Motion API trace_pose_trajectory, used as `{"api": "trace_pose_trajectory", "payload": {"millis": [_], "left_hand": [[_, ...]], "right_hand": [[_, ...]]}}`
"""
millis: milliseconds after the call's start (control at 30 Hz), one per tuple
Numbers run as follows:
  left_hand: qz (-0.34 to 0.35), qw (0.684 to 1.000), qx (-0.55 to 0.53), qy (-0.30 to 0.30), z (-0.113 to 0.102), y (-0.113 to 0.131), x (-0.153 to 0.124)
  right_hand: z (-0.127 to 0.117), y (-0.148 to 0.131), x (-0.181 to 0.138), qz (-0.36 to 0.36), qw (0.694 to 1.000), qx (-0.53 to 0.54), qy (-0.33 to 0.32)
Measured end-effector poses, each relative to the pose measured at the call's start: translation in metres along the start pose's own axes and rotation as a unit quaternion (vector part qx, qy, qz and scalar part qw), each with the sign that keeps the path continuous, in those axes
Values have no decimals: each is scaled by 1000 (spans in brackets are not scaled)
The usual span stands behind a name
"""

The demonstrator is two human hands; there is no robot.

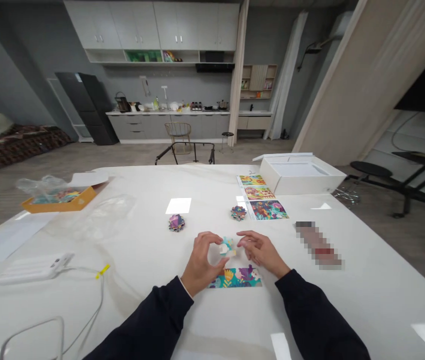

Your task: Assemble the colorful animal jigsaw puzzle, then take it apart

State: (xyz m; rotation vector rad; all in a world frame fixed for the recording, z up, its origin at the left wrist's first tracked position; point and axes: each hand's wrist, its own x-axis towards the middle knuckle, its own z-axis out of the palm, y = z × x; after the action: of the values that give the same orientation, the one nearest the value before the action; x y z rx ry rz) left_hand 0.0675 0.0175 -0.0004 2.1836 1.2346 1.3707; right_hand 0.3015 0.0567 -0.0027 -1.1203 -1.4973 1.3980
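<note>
Teal and white, with a touch of yellow, a small puzzle piece sat just below and right of the middle of the frame, raised over the table. The left hand had it pinched at its left side, thumb below and fingers above, curved around a gap. The right hand was just beside the piece's right edge, its fingers bent; whether its fingertips touched the piece or pressed on each other I could not tell.

Under the hands, in the lower middle, lay a joined puzzle strip printed with plants on teal, its upper left partly hidden by the left hand. Above the hands stood two piles of pieces, a purple-topped pile near the centre and a brown-topped pile farther right. Three colourful picture cards lay in a column right of centre, beside an open white box. At the left of the frame, an orange box held clear plastic and colourful contents, while a white power bank with a cable lay below it.
</note>
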Motion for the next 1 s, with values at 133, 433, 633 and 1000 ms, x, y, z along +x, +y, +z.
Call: {"api": "trace_pose_trajectory", "payload": {"millis": [133,433,633,1000], "left_hand": [[34,998,-24,-45,16,17,-10],[107,959,-23,-263,7,13,-19],[112,949,-10,-295,14,11,-25],[105,949,-7,-297,14,11,-24]], "right_hand": [[5,-10,-7,59,997,9,-49],[-53,13,-64,69,990,-91,87],[-57,33,-73,70,984,-126,103],[-49,31,-70,41,957,-253,137]]}}
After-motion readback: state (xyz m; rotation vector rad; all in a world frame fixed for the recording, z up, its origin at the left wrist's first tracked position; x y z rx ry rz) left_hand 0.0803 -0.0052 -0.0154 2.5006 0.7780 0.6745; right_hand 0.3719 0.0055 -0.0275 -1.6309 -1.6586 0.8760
